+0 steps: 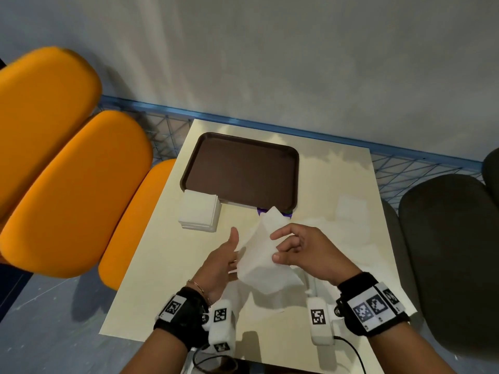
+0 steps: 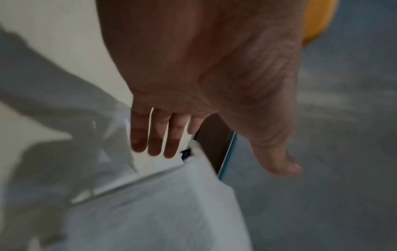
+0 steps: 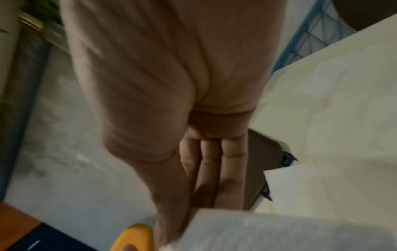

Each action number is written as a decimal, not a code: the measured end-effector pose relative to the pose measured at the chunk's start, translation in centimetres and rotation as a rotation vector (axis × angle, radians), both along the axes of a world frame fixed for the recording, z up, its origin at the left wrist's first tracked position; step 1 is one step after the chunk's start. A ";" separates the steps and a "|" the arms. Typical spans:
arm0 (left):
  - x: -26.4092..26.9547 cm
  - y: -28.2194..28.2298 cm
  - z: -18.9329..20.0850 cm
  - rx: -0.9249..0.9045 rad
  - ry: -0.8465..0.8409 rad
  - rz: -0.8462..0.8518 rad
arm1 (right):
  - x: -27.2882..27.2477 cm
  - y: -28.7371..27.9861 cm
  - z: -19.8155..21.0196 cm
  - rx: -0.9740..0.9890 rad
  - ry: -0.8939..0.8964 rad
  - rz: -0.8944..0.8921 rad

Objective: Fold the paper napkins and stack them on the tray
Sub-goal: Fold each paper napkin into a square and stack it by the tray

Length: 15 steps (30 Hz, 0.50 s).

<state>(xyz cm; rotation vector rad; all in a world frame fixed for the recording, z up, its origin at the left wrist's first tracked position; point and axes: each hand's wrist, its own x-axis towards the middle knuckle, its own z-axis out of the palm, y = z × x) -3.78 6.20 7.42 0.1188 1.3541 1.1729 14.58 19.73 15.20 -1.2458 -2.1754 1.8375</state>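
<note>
Zero folded napkins on dark brown rectangular plastic tray [image 1: 240, 168]. Thin white paper napkin [image 1: 263, 255] held above table, just in front of tray: right hand [image 1: 305, 252] pinches it, left hand [image 1: 220, 261] flat against it, fingers straight. White square napkin stack [image 1: 198, 211] touching tray's near-left corner, unfolded. Folding barely begun.

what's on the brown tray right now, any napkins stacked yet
No napkins show on the brown tray; its visible surface is bare. The held napkin covers part of its near edge. The napkin stack sits on the table against the tray's near left corner.
</note>
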 end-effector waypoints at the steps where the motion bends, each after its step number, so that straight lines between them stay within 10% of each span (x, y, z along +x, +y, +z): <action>1: -0.2 0.2 0.5 0.015 -0.107 0.006 | -0.1 0.0 0.9 0.008 -0.006 0.057; 15: -0.5 -2.2 3.2 0.323 -0.204 -0.234 | -0.8 -1.6 9.9 0.304 0.026 0.502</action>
